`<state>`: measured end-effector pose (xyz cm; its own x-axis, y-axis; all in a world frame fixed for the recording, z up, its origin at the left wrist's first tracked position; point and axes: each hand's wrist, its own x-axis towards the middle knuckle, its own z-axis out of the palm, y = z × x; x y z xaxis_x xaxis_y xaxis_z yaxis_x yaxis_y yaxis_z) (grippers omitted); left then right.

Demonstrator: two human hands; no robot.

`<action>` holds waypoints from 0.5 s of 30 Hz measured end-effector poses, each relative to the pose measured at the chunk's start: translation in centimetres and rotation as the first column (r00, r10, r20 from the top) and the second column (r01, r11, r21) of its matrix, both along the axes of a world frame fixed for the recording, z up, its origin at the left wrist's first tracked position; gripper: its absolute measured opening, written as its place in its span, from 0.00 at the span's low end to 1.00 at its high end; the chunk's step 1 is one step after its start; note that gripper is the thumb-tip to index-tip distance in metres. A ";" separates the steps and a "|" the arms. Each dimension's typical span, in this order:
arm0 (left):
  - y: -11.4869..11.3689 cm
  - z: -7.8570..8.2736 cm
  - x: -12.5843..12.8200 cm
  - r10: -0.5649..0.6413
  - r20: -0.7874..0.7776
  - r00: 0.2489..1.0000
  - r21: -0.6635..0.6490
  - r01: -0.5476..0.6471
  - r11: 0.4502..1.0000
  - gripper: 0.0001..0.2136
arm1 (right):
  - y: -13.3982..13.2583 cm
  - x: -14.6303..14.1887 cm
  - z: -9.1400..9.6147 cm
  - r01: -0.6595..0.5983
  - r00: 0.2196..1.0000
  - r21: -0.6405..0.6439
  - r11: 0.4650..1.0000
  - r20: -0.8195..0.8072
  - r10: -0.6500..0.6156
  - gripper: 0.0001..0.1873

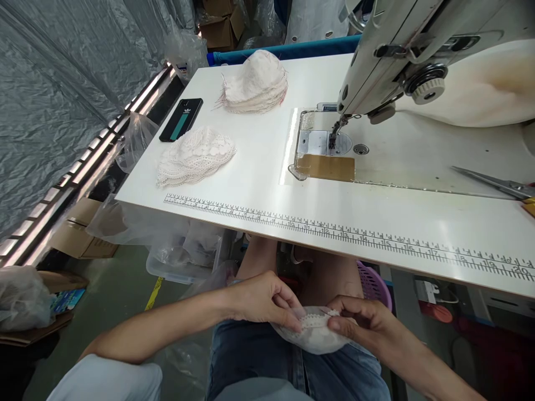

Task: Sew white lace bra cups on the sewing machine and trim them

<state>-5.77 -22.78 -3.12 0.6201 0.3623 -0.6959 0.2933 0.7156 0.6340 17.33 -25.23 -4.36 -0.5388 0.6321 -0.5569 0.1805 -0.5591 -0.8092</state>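
Observation:
Over my lap, below the table's front edge, a white lace-trimmed fabric cup (320,337) is stretched between my two hands. My left hand (271,303) pinches its left end between thumb and fingers. The right end is gripped by my right hand (359,323), its thumb pressed on the lace edge. On the table lie a stack of white lace pieces (196,156) and, farther back, a stack of cream fabric cups (257,83) with loose threads at the edges.
A sewing machine (388,61) stands at the right of the white table (251,167), which has a printed ruler (326,228) along its front. Scissors (497,182) lie at far right, a phone (181,120) at left. A purple basket (375,285) and clear plastic bin (179,267) sit below.

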 end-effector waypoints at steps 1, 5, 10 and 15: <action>0.0 0.0 0.0 0.003 0.006 1.000 -0.002 -0.003 1.000 0.17 | 0.0 0.0 0.0 -0.002 1.000 0.008 1.000 0.003 0.002 0.15; 0.0 0.0 0.0 0.005 0.007 1.000 -0.002 -0.005 1.000 0.15 | 0.1 -0.1 0.1 -0.012 1.000 0.027 1.000 0.009 0.012 0.15; 0.0 0.0 0.0 -0.001 0.000 1.000 -0.002 0.001 1.000 0.17 | 0.1 -0.1 0.1 -0.007 1.000 0.011 1.000 -0.014 0.007 0.13; -0.1 -0.1 -0.1 -0.004 -0.001 1.000 0.012 0.005 1.000 0.19 | 0.0 0.0 0.0 -0.007 1.000 0.041 0.999 -0.020 0.008 0.10</action>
